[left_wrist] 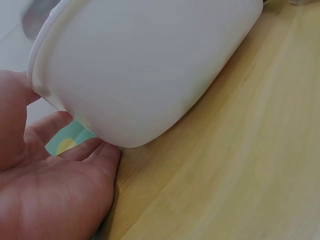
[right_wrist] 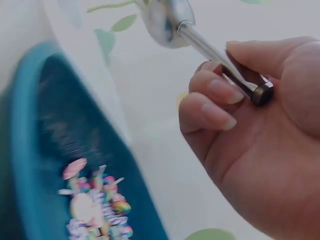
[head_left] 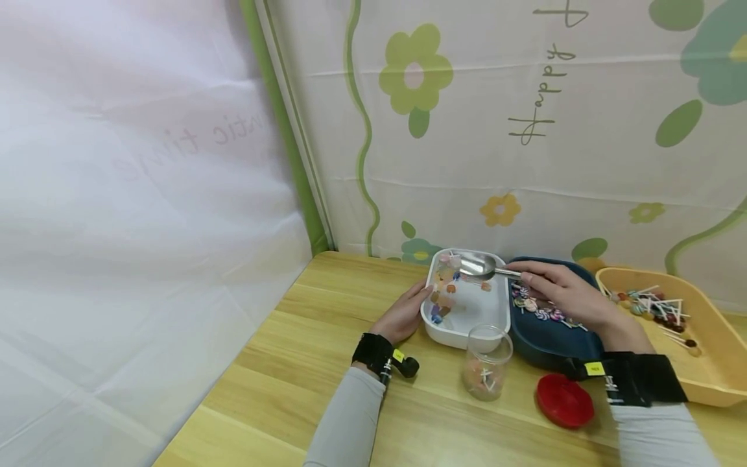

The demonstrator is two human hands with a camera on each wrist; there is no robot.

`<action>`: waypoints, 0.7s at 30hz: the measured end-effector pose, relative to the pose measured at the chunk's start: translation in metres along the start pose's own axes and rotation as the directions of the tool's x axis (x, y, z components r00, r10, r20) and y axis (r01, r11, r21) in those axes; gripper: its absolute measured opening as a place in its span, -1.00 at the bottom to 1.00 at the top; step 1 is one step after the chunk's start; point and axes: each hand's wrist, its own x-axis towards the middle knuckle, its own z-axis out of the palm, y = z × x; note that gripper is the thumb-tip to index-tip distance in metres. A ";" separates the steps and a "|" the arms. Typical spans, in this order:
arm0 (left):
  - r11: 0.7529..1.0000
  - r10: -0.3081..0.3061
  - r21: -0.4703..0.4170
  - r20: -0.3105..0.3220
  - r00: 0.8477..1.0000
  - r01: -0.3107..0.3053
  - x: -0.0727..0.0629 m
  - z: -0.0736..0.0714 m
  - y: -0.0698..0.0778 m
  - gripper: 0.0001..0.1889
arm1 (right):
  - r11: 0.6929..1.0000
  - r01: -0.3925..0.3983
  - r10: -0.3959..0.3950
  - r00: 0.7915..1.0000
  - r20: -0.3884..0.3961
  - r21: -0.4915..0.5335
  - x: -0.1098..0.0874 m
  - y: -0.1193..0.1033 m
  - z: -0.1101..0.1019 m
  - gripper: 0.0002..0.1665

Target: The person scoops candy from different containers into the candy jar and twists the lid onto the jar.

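Observation:
My right hand [head_left: 569, 295] holds a metal scoop [head_left: 475, 266] by its handle, fingers curled round it in the right wrist view. The scoop's bowl is over the white tray [head_left: 481, 311], near its back edge. Small colourful candies [head_left: 441, 308] lie mostly along the tray's left side, with some bare bottom showing. My left hand [head_left: 403, 316] grips that tray at its left side; in the left wrist view the thumb [left_wrist: 12, 100] is at the rim and the fingers are against the outer wall. A clear jar [head_left: 489, 353], with some candies inside, stands in front of the tray.
A dark blue tray [head_left: 537, 344] of swirl lollipops adjoins the white one. Farther right is a yellow tray [head_left: 714, 363] with stick lollipops. A red lid [head_left: 564, 401] lies on the wooden table [head_left: 280, 383] near my right wrist. Printed curtains hang behind and at left.

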 end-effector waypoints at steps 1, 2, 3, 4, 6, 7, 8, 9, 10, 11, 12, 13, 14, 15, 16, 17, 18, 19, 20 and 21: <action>1.000 -0.002 0.003 -0.010 1.000 0.002 0.000 0.000 0.000 -0.39 | 1.000 0.027 -0.027 1.000 -0.016 0.007 -0.001 -0.004 -0.002 -0.57; 1.000 -0.002 0.006 -0.018 1.000 0.003 0.000 0.000 0.000 -0.39 | 0.998 0.055 -0.054 0.998 -0.031 0.015 -0.003 -0.009 -0.004 -0.58; 1.000 -0.002 0.004 -0.024 1.000 0.002 0.000 0.000 0.000 -0.38 | 0.996 0.083 -0.082 0.996 -0.046 0.021 -0.004 -0.013 -0.006 -0.58; 1.000 0.000 0.002 -0.025 1.000 0.000 -0.001 0.000 0.000 -0.38 | 0.993 0.113 -0.111 0.992 -0.056 0.032 -0.006 -0.017 -0.008 -0.58; 1.000 0.001 -0.001 -0.031 1.000 -0.001 -0.001 0.001 0.000 -0.38 | 0.985 0.160 -0.157 0.986 -0.057 0.066 -0.009 -0.026 -0.012 -0.57; 1.000 0.001 -0.002 -0.031 1.000 -0.001 -0.001 0.001 0.000 -0.38 | 0.981 0.182 -0.178 0.982 -0.056 0.072 -0.011 -0.029 -0.015 -0.57; 1.000 0.003 -0.002 -0.032 0.999 -0.003 -0.001 0.001 0.000 -0.38 | 0.978 0.194 -0.189 0.980 -0.055 0.083 -0.014 -0.033 -0.017 -0.56; 1.000 0.005 -0.004 -0.033 0.999 -0.005 -0.001 0.001 0.000 -0.38 | 0.975 0.203 -0.199 0.979 -0.051 0.093 -0.017 -0.037 -0.019 -0.55; 1.000 0.003 -0.003 -0.036 0.999 -0.003 -0.002 0.001 0.000 -0.39 | 0.974 0.203 -0.199 0.979 -0.048 0.101 -0.020 -0.040 -0.022 -0.54; 1.000 0.001 -0.003 -0.037 0.999 -0.001 -0.002 0.001 0.000 -0.39 | 0.973 0.202 -0.198 0.979 -0.045 0.109 -0.023 -0.044 -0.024 -0.54; 1.000 -0.001 -0.004 -0.038 0.999 0.000 -0.002 0.001 0.000 -0.39 | 0.969 0.213 -0.210 0.977 -0.042 0.125 -0.026 -0.047 -0.026 -0.53; 1.000 -0.002 -0.003 -0.039 0.999 0.001 -0.002 0.002 0.000 -0.39 | 0.965 0.224 -0.221 0.975 -0.039 0.136 -0.029 -0.049 -0.028 -0.53; 1.000 -0.002 -0.004 -0.038 0.999 0.002 -0.002 0.002 -0.001 -0.40 | 0.964 0.227 -0.225 0.974 -0.031 0.137 -0.032 -0.052 -0.030 -0.53; 1.000 -0.003 -0.005 -0.039 0.999 0.003 -0.002 0.002 -0.001 -0.40 | 0.967 0.224 -0.222 0.975 -0.024 0.119 -0.035 -0.055 -0.032 -0.52; 1.000 -0.004 -0.004 -0.041 0.999 0.004 -0.002 0.002 0.000 -0.40 | 0.969 0.228 -0.227 0.974 -0.019 0.095 -0.039 -0.058 -0.034 -0.52; 1.000 -0.003 -0.003 -0.038 0.999 0.003 -0.002 0.003 0.000 -0.40 | 0.970 0.234 -0.234 0.972 -0.008 0.072 -0.042 -0.061 -0.036 -0.52; 1.000 -0.002 -0.004 -0.038 0.999 0.002 -0.002 0.003 -0.001 -0.40 | 0.968 0.245 -0.246 0.969 0.000 0.050 -0.046 -0.064 -0.038 -0.51; 1.000 -0.002 -0.005 -0.038 0.999 0.002 -0.001 0.003 -0.001 -0.40 | 0.966 0.259 -0.259 0.966 0.008 0.026 -0.049 -0.066 -0.040 -0.50; 1.000 -0.003 -0.004 -0.038 0.999 0.003 -0.001 0.002 -0.001 -0.40 | 0.963 0.268 -0.269 0.963 0.018 0.012 -0.053 -0.068 -0.042 -0.50; 1.000 -0.004 -0.002 -0.039 0.999 0.004 -0.001 0.002 -0.001 -0.40 | 0.962 0.273 -0.272 0.962 0.022 -0.016 -0.057 -0.071 -0.044 -0.49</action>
